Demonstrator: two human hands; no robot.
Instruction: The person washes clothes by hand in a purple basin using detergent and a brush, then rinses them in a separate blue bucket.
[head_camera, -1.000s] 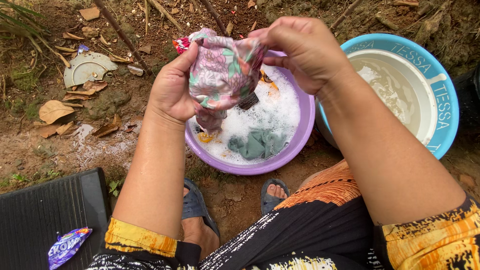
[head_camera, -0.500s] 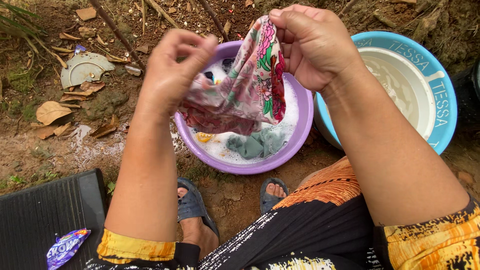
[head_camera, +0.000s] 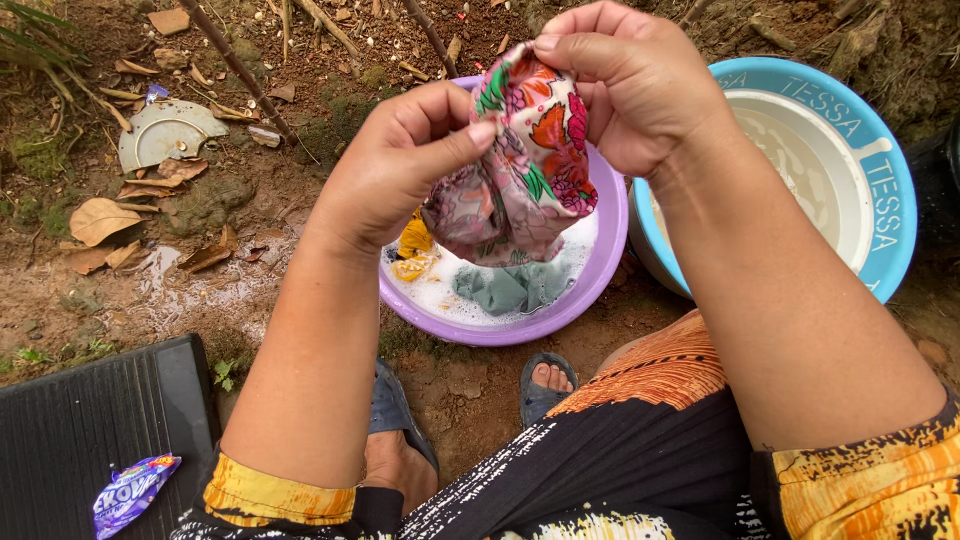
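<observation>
While your left hand (head_camera: 405, 165) pinched one edge of the wet floral pink-and-red cloth (head_camera: 520, 175) between thumb and fingers, your right hand (head_camera: 625, 85) gripped its top edge, both closed on it. Cloth hung bunched in the air, just above the round purple plastic basin (head_camera: 600, 265) of soapy water. Risk as I judged it: both grips were fingertip pinches on soapy fabric, so one edge could have slipped. A slip toward you would have dropped it past the rim onto the muddy ground (head_camera: 470, 385) by your sandalled foot (head_camera: 545, 380). Grey-green garment (head_camera: 510, 288) and yellow item (head_camera: 413, 245) sat in the suds below; a drop there would only have splashed. Blue-rimmed round basin (head_camera: 880, 150) stood touching or just beside the purple one, couldn't tell which; a knock from your right forearm might have tipped it.
</observation>
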